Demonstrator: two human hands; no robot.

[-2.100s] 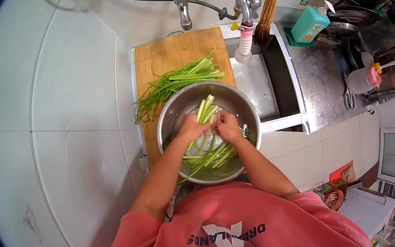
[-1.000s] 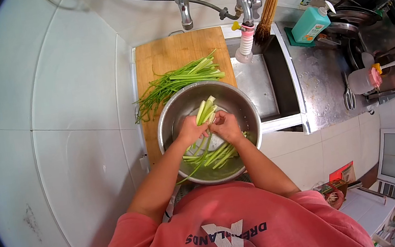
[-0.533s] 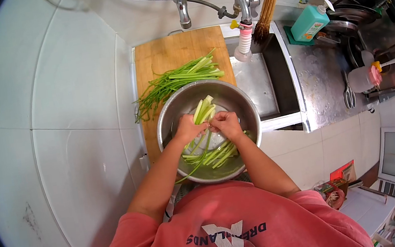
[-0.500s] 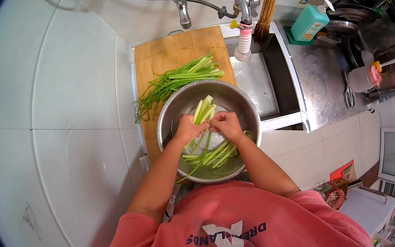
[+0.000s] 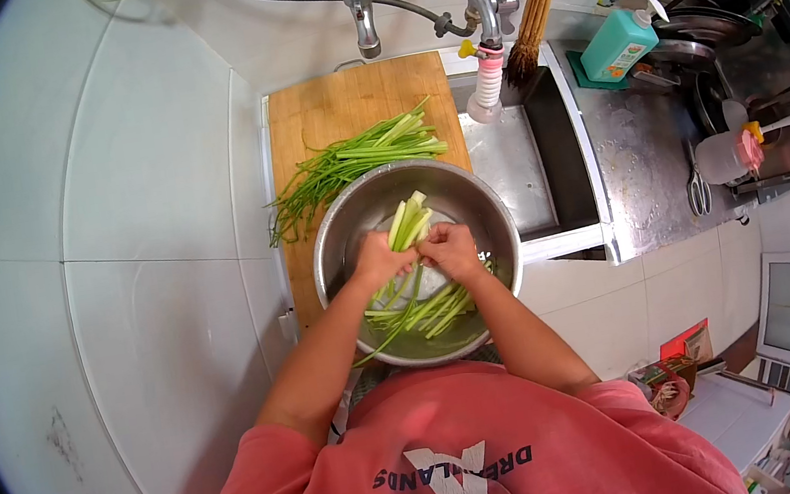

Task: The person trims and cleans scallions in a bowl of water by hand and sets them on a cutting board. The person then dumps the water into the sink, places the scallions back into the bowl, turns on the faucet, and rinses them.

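Over a wide steel basin point(image 5: 324, 242), my left hand point(image 5: 382, 258) is closed round a bunch of green stalks point(image 5: 406, 224). Their thick, pale ends stick up past the fingers, and a long thin stem trails toward the basin's near rim. Close beside it, my right hand point(image 5: 451, 247) has its fingertips pinched together at the bunch; what lies between them is too small to make out. More cut stalks point(image 5: 428, 315) lie in the near part of the basin, below my hands. Behind the basin, a pile of long green stalks point(image 5: 357, 158) rests on a wooden cutting board point(image 5: 349, 102).
Right of the board is a steel sink point(image 5: 517, 169) under a tap with a pink-and-white nozzle point(image 5: 488, 92). A brush point(image 5: 531, 31) hangs from a pipe. On the counter stand a green pump bottle point(image 5: 618, 47), scissors point(image 5: 700, 193) and pans point(image 5: 702, 26). A tiled wall point(image 5: 145, 191) borders the left.
My right hand's fingers have shifted very slightly at the bunch. The left hand keeps its hold, and the basin and the pile stay in place.
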